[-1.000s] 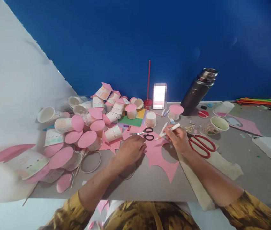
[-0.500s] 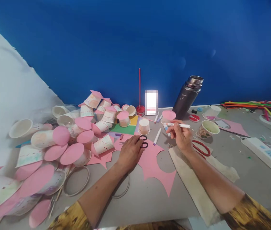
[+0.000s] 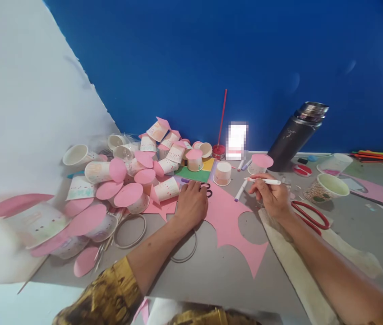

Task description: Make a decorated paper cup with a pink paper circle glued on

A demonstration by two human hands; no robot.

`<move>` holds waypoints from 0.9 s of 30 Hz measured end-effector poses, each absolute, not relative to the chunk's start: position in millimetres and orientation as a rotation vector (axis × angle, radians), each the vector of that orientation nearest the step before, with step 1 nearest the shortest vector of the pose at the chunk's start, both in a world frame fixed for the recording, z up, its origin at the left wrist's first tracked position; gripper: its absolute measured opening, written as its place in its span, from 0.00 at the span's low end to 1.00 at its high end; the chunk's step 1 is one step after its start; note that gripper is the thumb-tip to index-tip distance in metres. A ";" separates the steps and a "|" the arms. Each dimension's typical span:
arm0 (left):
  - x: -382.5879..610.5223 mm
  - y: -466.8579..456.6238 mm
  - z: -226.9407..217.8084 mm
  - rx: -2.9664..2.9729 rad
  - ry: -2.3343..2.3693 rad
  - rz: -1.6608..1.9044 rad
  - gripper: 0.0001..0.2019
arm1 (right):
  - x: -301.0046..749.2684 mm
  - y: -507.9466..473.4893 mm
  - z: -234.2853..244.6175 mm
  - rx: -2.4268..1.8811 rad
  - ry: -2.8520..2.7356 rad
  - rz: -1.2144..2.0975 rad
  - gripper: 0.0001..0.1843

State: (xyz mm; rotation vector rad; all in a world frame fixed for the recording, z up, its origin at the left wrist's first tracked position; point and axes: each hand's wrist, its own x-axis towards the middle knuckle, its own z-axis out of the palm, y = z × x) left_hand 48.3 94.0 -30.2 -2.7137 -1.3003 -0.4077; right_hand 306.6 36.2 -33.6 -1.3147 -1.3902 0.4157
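I can't make out a single readable word, number or brand from here. The tall dark-grey metal flask (image 3: 293, 140) at the right of the frame carries pale marks on its side, too small to tell as lettering. The upright rectangular white screen (image 3: 237, 141) near the centre is a blocky glare with a pinkish band low down, nothing legible in it. On the large white paper cup with a pink paper disc (image 3: 39, 225) at the lower left, I see only dots and coloured smudges. The slim white marker pen (image 3: 269, 182), right of centre, shows no print I can decipher.
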 end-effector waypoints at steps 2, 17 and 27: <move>45.4 96.7 -30.3 -2.660 -1.355 -0.426 0.10 | 305.7 36.8 -33.9 -1.321 -1.399 0.413 0.21; 41.3 91.0 -22.7 -2.896 -1.322 -0.732 0.12 | 311.7 47.3 -19.4 -1.137 -0.930 0.445 0.28; 49.8 57.3 -16.9 -3.301 -0.735 -0.614 0.12 | 322.5 49.8 -12.6 -1.133 -0.884 0.388 0.28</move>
